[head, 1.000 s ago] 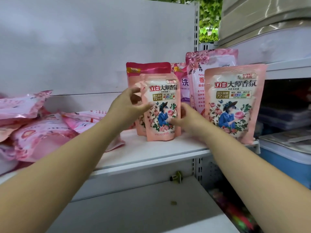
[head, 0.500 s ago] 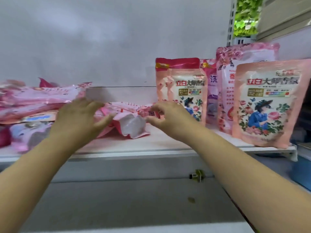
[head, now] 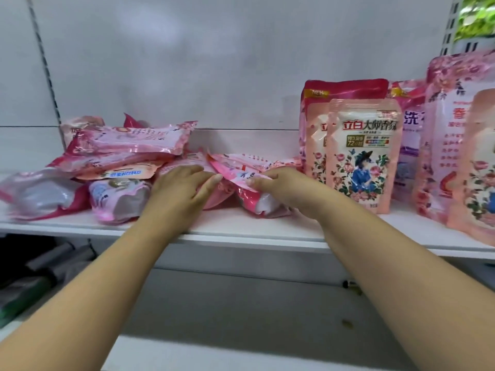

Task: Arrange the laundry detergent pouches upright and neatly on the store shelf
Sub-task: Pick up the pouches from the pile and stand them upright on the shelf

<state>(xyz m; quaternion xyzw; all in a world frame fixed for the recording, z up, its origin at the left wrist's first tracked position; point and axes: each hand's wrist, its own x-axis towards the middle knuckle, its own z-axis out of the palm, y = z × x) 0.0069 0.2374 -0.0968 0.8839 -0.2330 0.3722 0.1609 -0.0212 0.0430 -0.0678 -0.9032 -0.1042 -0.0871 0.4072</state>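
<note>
A flat-lying pouch (head: 241, 180) is being pinched by the right hand (head: 284, 187), apparently at its near edge, beside the upright pouches (head: 361, 156). The left hand (head: 182, 188) is being rested, fingers straight, on the heap (head: 120, 156). Bare shelf (head: 241, 228) is being left along the front lip.

A shop: white display shelf (head: 241, 234) stocked with detergent pouches (head: 364, 153).

**Bare arms, no sleeves in view**

2 forearms reach in from the bottom edge, both bare from the lower frame up to the wrists. The left hand (head: 179, 191) and the right hand (head: 284, 189) wear no gloves, rings, watch or bands. Short, unpainted nails show on the fingertips.
</note>
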